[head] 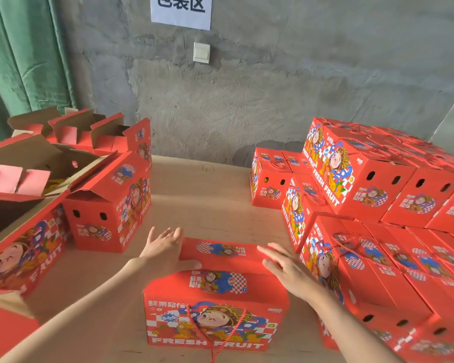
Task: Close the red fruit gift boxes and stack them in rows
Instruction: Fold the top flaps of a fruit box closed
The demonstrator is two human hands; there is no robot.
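A red fruit gift box [215, 310] stands on the wooden table [199, 205] right in front of me, its red rope handle hanging down the front. Its far top flap [220, 251] lies nearly flat. My left hand [165, 247] rests at the flap's left end with straight fingers and the thumb along its near edge. My right hand [283, 268] lies flat on the flap's right end, fingers straight. Closed boxes [378, 179] are stacked in rows at the right, two layers high.
Open boxes [108, 205] with raised flaps stand at the left and back left. A large open box [24, 247] sits at the left edge. A grey concrete wall with a switch, a paper sign and a green curtain lies behind.
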